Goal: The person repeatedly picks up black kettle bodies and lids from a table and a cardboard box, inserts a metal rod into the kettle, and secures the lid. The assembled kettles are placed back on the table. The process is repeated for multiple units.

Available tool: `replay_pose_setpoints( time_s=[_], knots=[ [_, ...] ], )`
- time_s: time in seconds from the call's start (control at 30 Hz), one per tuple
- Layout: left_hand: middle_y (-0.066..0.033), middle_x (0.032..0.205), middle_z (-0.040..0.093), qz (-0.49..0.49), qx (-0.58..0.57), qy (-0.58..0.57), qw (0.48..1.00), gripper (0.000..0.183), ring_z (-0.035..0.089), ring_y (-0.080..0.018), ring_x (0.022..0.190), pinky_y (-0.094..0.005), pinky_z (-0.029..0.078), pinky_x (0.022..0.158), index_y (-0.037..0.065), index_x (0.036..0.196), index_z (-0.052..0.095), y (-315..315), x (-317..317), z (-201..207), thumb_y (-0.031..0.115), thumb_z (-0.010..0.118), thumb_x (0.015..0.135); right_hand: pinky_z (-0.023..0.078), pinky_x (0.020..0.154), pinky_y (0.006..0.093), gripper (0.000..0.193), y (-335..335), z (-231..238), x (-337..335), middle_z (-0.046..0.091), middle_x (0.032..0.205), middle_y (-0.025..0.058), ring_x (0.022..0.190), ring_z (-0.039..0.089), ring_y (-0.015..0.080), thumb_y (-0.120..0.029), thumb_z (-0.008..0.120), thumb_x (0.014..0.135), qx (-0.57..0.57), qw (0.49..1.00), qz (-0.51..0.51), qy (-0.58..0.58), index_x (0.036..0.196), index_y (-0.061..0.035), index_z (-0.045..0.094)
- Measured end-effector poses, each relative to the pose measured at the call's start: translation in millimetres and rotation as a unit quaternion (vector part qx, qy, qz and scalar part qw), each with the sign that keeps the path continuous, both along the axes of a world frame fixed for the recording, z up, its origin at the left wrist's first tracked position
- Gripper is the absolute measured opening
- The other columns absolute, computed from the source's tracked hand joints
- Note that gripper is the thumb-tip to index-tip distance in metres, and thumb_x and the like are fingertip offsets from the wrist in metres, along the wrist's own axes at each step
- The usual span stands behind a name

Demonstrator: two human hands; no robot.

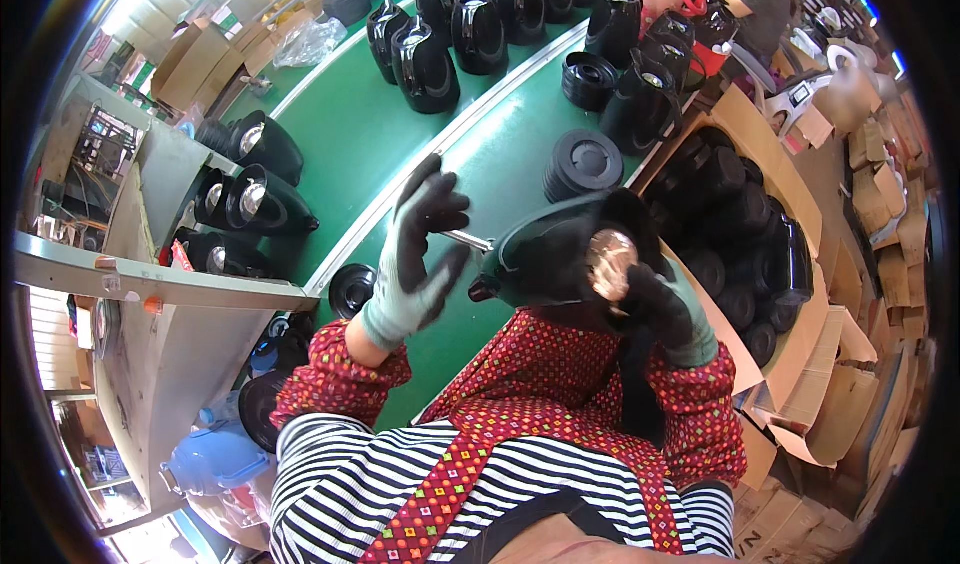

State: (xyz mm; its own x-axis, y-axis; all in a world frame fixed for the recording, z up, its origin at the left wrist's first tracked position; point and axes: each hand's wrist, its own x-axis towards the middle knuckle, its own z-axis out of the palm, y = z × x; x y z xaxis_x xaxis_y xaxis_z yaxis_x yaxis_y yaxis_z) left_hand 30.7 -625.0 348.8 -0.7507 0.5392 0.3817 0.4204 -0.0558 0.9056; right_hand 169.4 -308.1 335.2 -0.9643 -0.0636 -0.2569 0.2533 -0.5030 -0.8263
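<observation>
My left hand (415,249), in a pale green glove with dark fingers, has its fingers curled around a thin metal rod (466,239), like a screwdriver shaft. The rod's tip reaches the side of a glossy black jug (545,254). The jug lies tilted in front of my apron, its spout-like end to the left. My right hand (665,309), gloved alike, grips the jug at its open right end, beside a shiny copper-coloured round part (610,264). Some of the right fingers are hidden behind the jug.
Several black jugs (425,69) stand along the green table (345,124). Stacked black discs (585,164) sit just beyond the held jug. At right, an open cardboard box (805,179) holds black parts. More jugs (265,204) lie at left, near a metal rail (200,286). A person (765,9) works far right.
</observation>
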Motion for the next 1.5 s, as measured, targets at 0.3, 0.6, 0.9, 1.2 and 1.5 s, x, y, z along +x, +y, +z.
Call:
replay_pose_setpoints(
  time_s=[0.3, 0.6, 0.9, 1.2, 1.5],
  knots=[
    [-0.0160, 0.167, 0.038, -0.302, 0.159, -0.320, 0.884, 0.100, 0.043, -0.0271, 0.150, -0.0425, 0.033, 0.126, 0.003, 0.167, 0.025, 30.2, 35.3, -81.5, 0.026, 0.084, 0.089, 0.055, 0.096, 0.0331, 0.051, -21.9, 8.7, 25.7, 0.070, 0.127, 0.0110, 0.114, 0.068, 0.0191, -0.031, 0.069, 0.104, 0.055, 0.995, 0.077, 0.019, 0.142, 0.0015, 0.058],
    [-0.0169, 0.165, 0.040, -0.218, 0.265, -0.447, 0.826, 0.078, 0.046, -0.0268, 0.148, -0.0419, 0.037, 0.124, 0.002, 0.164, 0.030, -11.0, 20.5, -135.0, 0.024, 0.068, 0.099, 0.017, 0.127, 0.0599, 0.094, -6.9, -48.1, -148.7, 0.028, 0.166, 0.0346, 0.154, 0.023, 0.0523, -0.070, 0.072, 0.086, 0.821, 0.566, -0.007, 0.068, 0.165, -0.0318, 0.037],
    [-0.0177, 0.163, 0.043, -0.236, 0.263, -0.470, 0.809, 0.059, 0.050, -0.0264, 0.145, -0.0413, 0.041, 0.122, 0.001, 0.161, 0.036, -7.8, 14.7, -145.4, 0.023, 0.052, 0.109, 0.032, 0.119, 0.0578, 0.097, 25.9, -86.1, -168.9, 0.035, 0.158, 0.0278, 0.140, 0.035, 0.0482, -0.061, 0.082, 0.078, 0.792, 0.599, -0.060, 0.100, 0.162, -0.0366, 0.041],
    [-0.0186, 0.159, 0.048, -0.244, 0.057, -0.349, 0.903, 0.048, 0.055, -0.0266, 0.141, -0.0410, 0.046, 0.120, -0.001, 0.158, 0.041, 34.1, 18.3, -153.3, 0.022, 0.042, 0.115, 0.029, 0.121, 0.0534, 0.099, -19.9, 4.4, -17.6, 0.039, 0.160, 0.0243, 0.145, 0.037, 0.0438, -0.062, 0.074, 0.086, 0.540, 0.795, -0.051, 0.271, 0.162, -0.0085, 0.042],
    [-0.0207, 0.147, 0.060, -0.116, -0.101, 0.026, 0.988, 0.043, 0.063, -0.0274, 0.131, -0.0405, 0.053, 0.110, -0.002, 0.137, 0.062, 46.2, 26.5, -102.1, 0.008, 0.070, 0.097, 0.026, 0.124, 0.0465, 0.088, -10.6, 4.8, 37.4, 0.038, 0.163, 0.0217, 0.148, 0.036, 0.0365, -0.054, 0.066, 0.099, 0.383, 0.887, -0.125, 0.225, 0.164, -0.0044, 0.036]
  ],
)
